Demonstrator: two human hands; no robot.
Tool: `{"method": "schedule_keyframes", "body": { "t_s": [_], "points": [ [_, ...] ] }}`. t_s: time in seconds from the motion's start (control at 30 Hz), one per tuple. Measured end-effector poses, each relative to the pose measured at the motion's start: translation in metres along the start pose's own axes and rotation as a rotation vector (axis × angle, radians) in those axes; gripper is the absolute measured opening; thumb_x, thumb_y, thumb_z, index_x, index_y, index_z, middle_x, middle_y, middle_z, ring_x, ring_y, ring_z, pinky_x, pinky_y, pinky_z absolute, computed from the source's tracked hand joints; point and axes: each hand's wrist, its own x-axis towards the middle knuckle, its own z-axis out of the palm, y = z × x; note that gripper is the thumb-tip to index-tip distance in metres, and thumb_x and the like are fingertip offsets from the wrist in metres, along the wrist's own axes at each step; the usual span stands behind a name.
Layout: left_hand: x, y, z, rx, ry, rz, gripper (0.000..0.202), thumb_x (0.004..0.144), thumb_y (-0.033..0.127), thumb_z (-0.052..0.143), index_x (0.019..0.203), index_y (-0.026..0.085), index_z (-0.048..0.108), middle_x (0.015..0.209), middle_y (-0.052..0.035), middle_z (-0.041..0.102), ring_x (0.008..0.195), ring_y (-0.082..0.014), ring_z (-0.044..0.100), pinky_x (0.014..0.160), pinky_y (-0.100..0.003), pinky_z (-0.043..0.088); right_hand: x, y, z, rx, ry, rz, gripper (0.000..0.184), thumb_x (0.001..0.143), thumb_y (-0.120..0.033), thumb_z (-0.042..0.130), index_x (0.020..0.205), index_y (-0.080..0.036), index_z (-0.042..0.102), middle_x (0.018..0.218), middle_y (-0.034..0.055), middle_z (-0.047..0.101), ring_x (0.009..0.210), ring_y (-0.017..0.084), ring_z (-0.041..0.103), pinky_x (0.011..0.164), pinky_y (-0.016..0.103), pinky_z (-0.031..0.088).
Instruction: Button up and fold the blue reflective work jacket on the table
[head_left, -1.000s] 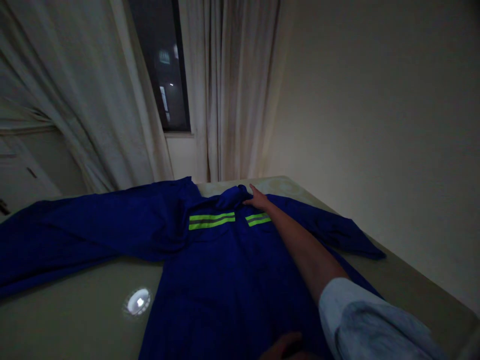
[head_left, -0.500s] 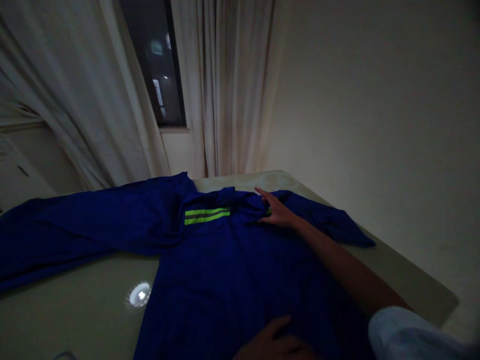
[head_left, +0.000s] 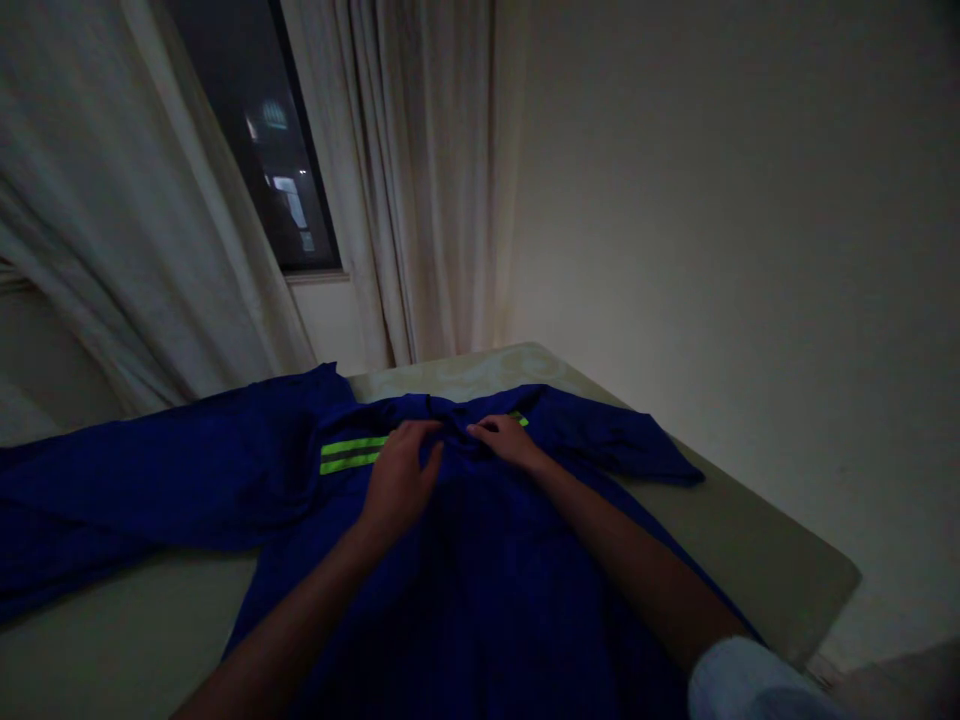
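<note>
A dark blue work jacket (head_left: 480, 560) lies spread out, sleeves out to both sides, with yellow-green reflective stripes (head_left: 351, 455) across the chest. My left hand (head_left: 405, 465) is over the chest just below the collar (head_left: 431, 405), thumb and fingers apart, partly covering the stripes. To its right, my right hand (head_left: 504, 438) has thumb and fingertips drawn together at the collar's edge, pinching the cloth. Behind that hand a short piece of the other stripe shows. In the dim light the fine folds at the collar are hard to make out.
Under the jacket is a pale table (head_left: 765, 540) whose right edge runs close to a plain wall (head_left: 712, 250). Light curtains (head_left: 420, 180) hang behind it, beside a dark window (head_left: 262, 150).
My left hand has moved up from the jacket's lower front to the collar area. My right hand has closed from a spread shape at the collar. The view has shifted slightly right.
</note>
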Motion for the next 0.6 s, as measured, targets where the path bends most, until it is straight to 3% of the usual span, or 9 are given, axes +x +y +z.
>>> {"method": "schedule_keyframes", "body": {
  "t_s": [0.1, 0.17, 0.27, 0.33, 0.43, 0.5, 0.6],
  "points": [
    [0.052, -0.035, 0.029, 0.178, 0.175, -0.182, 0.047, 0.094, 0.037, 0.066, 0.135, 0.014, 0.061, 0.135, -0.019, 0.063, 0.128, -0.0378, 0.056, 0.111, -0.052, 0.045, 0.025, -0.008, 0.012, 0.017, 0.094, 0.05, 0.015, 0.073, -0.024, 0.081, 0.077, -0.021, 0.067, 0.074, -0.0004, 0.068, 0.072, 0.019, 0.064, 0.068, 0.028, 0.046],
    [0.068, -0.051, 0.045, 0.202, 0.166, -0.296, 0.052, 0.09, 0.036, 0.069, 0.137, 0.013, 0.062, 0.129, -0.0193, 0.065, 0.124, -0.0383, 0.059, 0.109, -0.052, 0.047, 0.035, -0.01, 0.021, 0.015, 0.179, 0.035, 0.015, 0.073, -0.02, 0.075, 0.08, -0.022, 0.062, 0.076, -0.002, 0.065, 0.074, 0.018, 0.061, 0.07, 0.028, 0.045],
    [0.07, -0.071, 0.054, 0.176, 0.108, -0.353, 0.036, 0.086, 0.02, 0.063, 0.12, 0.016, 0.072, 0.11, -0.0142, 0.069, 0.107, -0.0324, 0.067, 0.101, -0.045, 0.054, 0.037, -0.008, 0.033, 0.011, 0.308, -0.001, 0.011, 0.08, -0.019, 0.063, 0.081, -0.023, 0.052, 0.081, -0.0016, 0.059, 0.079, 0.018, 0.057, 0.075, 0.029, 0.044],
    [0.064, -0.084, 0.048, 0.175, 0.099, -0.356, 0.036, 0.084, 0.012, 0.054, 0.112, 0.018, 0.076, 0.111, -0.0129, 0.066, 0.107, -0.0289, 0.067, 0.102, -0.041, 0.054, 0.032, -0.005, 0.038, -0.006, 0.413, -0.064, 0.013, 0.081, -0.02, 0.059, 0.077, -0.024, 0.046, 0.081, -0.0006, 0.056, 0.081, 0.019, 0.055, 0.078, 0.03, 0.043],
    [0.058, -0.104, 0.025, 0.18, 0.024, -0.349, 0.044, 0.083, 0.009, 0.046, 0.112, 0.02, 0.077, 0.114, -0.0113, 0.065, 0.111, -0.0262, 0.065, 0.105, -0.038, 0.052, 0.023, -0.002, 0.039, -0.002, 0.522, -0.118, 0.016, 0.085, -0.027, 0.058, 0.076, -0.025, 0.045, 0.078, -0.0006, 0.053, 0.077, 0.019, 0.054, 0.075, 0.03, 0.043],
    [0.06, -0.114, 0.005, 0.183, -0.083, -0.325, 0.039, 0.083, 0.015, 0.051, 0.11, 0.021, 0.078, 0.108, -0.0095, 0.067, 0.104, -0.0262, 0.066, 0.101, -0.038, 0.053, 0.019, -0.005, 0.037, 0.032, 0.496, -0.081, 0.01, 0.089, -0.032, 0.058, 0.087, -0.025, 0.052, 0.074, -0.0022, 0.054, 0.07, 0.019, 0.054, 0.072, 0.03, 0.043],
    [0.063, -0.118, -0.022, 0.198, -0.248, -0.273, 0.024, 0.078, 0.024, 0.065, 0.098, 0.023, 0.078, 0.099, -0.008, 0.071, 0.094, -0.0267, 0.068, 0.091, -0.037, 0.054, 0.016, -0.017, 0.03, 0.012, 0.374, -0.037, 0.02, 0.095, -0.034, 0.055, 0.112, -0.025, 0.061, 0.068, -0.0034, 0.058, 0.064, 0.02, 0.058, 0.07, 0.03, 0.046]
  ]
}}
